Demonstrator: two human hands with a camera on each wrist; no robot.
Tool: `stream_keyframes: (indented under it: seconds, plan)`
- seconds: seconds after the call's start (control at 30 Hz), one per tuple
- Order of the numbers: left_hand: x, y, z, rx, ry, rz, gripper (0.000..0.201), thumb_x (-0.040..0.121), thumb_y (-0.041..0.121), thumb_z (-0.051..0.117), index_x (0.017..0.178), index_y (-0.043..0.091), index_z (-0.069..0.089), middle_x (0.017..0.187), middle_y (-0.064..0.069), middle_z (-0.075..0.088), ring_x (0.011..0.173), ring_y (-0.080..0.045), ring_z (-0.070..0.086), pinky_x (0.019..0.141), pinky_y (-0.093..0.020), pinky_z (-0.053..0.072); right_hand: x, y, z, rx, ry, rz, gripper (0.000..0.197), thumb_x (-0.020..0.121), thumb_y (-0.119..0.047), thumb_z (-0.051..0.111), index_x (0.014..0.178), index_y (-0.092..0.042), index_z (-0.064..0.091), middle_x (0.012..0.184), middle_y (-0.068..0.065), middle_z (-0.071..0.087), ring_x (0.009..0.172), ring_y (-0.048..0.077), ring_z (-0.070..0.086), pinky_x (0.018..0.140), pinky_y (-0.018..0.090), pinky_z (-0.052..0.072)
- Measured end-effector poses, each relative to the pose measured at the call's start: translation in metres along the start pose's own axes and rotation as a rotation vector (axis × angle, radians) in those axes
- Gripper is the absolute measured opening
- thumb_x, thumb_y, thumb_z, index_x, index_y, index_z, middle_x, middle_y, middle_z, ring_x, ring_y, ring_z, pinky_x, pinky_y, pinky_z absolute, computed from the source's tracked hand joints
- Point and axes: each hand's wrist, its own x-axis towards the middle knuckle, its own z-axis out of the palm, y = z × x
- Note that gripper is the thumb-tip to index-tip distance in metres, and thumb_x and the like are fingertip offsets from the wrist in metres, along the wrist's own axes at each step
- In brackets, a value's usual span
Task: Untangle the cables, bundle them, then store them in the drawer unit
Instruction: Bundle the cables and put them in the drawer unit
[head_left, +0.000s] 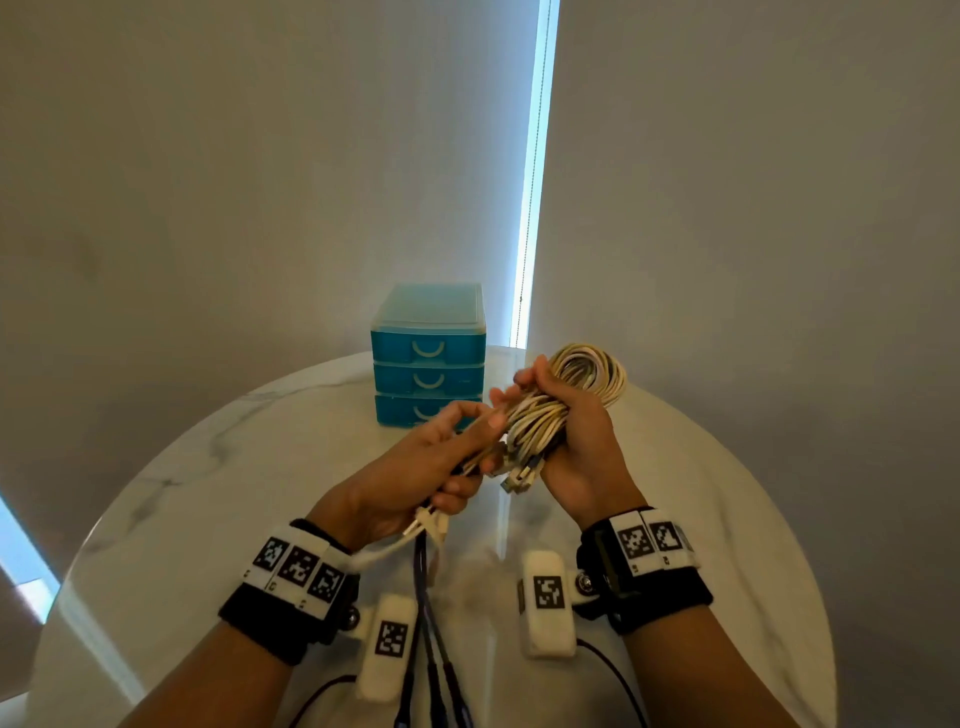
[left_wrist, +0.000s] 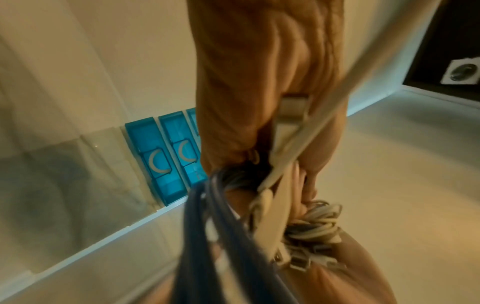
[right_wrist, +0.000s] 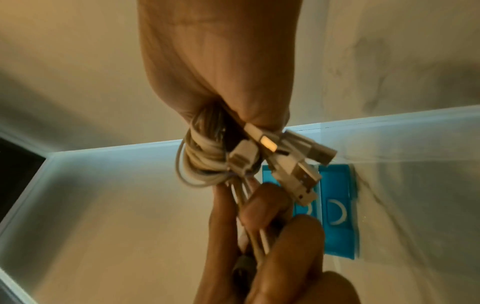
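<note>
Head view – both hands (head_left: 498, 452) grip cables (head_left: 545, 410)

I'm looking at a home-like room: round marble table (head_left: 218, 467), blue plastic drawer unit (head_left: 428, 358) at twelve o'clock, blinds (head_left: 727, 208) behind.

We are seeing a round marble table (head_left: 218, 467) filling the lower frame, grey blinds (head_left: 260, 156) hanging behind it, and daylight (head_left: 535, 171) showing through their gap.
</note>
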Motion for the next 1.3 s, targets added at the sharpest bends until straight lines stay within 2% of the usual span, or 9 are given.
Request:
stream_keyframes:
  seconds: [0.17,0.4,0.5,0.6,0.77,0.93,1.0,1.1,1.3]
  plan:
    - [-0.002,-0.003,0.009,0.270,0.010,0.045,0.034,0.106,0.053,0.053,0.137,0.039,0.051,0.088,-0.001,0.065,0.060,-0.009,0.043,0.053,-0.021,0.040,0.007,0.003,-0.005,-0.043,0.271,-0.089,0.026,0.104,-0.025,0.066,0.082,-0.011,0.063,0.072,0.005,0.058,0.062,0.017,0.060,0.064,0.034,0.056]
    - [0.001,-0.006,0.010,0.417,0.094,-0.023,0.033,0.110,0.058,0.039,0.129,0.037,0.056,0.098,-0.006,0.072,0.065,-0.015,0.057,0.058,-0.030,0.053,0.009,0.007,-0.004,-0.485,0.534,-0.400,0.026,0.100,-0.032,0.071,0.084,-0.012,0.070,0.069,0.005,0.069,0.063,0.020,0.067,0.064,0.036,0.056]
    - [0.002,-0.009,0.006,0.406,0.110,-0.153,0.037,0.109,0.061,0.041,0.119,0.031,0.060,0.095,-0.006,0.066,0.056,-0.012,0.052,0.048,-0.024,0.044,0.007,0.003,-0.008,-0.667,0.459,-0.530,0.030,0.103,-0.035,0.067,0.089,-0.007,0.067,0.071,0.009,0.068,0.058,0.015,0.064,0.057,0.027,0.055]
    - [0.005,-0.010,0.003,0.443,0.128,-0.197,0.039,0.110,0.058,0.042,0.117,0.026,0.063,0.090,-0.003,0.065,0.052,-0.009,0.045,0.045,-0.022,0.034,0.002,0.004,-0.006,-0.900,0.330,-0.622,0.027,0.101,-0.042,0.069,0.085,-0.021,0.060,0.064,-0.001,0.062,0.051,0.004,0.058,0.051,0.018,0.047]
    - [0.002,-0.002,-0.011,0.518,0.100,-0.292,0.048,0.110,0.053,0.047,0.111,0.013,0.073,0.075,0.001,0.061,0.048,-0.008,0.038,0.045,-0.023,0.029,0.004,0.002,-0.014,-1.106,0.110,-0.461,0.035,0.087,-0.066,0.073,0.089,-0.033,0.063,0.062,-0.010,0.064,0.054,0.003,0.058,0.056,0.021,0.051]
    - [-0.003,0.008,-0.025,0.604,0.071,-0.347,0.042,0.108,0.049,0.053,0.093,0.018,0.077,0.065,0.004,0.052,0.048,-0.010,0.031,0.046,-0.025,0.025,0.001,0.002,-0.015,-1.249,-0.169,-0.385,0.022,0.086,-0.055,0.082,0.094,-0.044,0.065,0.079,-0.023,0.070,0.076,-0.003,0.068,0.070,0.018,0.051]
    - [-0.006,0.010,-0.028,0.600,0.063,-0.352,0.042,0.109,0.046,0.052,0.091,0.017,0.077,0.062,0.005,0.048,0.047,-0.010,0.029,0.046,-0.023,0.024,0.000,0.005,-0.012,-1.308,-0.266,-0.330,0.037,0.079,-0.056,0.087,0.107,-0.044,0.066,0.090,-0.021,0.074,0.086,-0.003,0.071,0.077,0.022,0.056]
    - [-0.010,0.012,-0.030,0.620,0.088,-0.334,0.053,0.110,0.039,0.052,0.062,0.023,0.067,0.054,0.007,0.043,0.045,-0.008,0.028,0.045,-0.022,0.023,-0.001,0.011,-0.007,-1.401,-0.367,-0.256,0.069,0.066,-0.055,0.097,0.124,-0.039,0.062,0.105,-0.014,0.076,0.096,0.006,0.073,0.087,0.039,0.064]
    - [-0.014,0.015,-0.034,0.533,0.089,-0.341,0.045,0.110,0.016,0.044,0.067,0.021,0.054,0.058,0.006,0.045,0.047,-0.008,0.028,0.046,-0.021,0.021,-0.006,0.020,0.006,-1.656,-0.439,-0.232,0.085,0.055,-0.053,0.102,0.123,-0.032,0.055,0.114,-0.012,0.070,0.102,0.011,0.066,0.089,0.043,0.059]
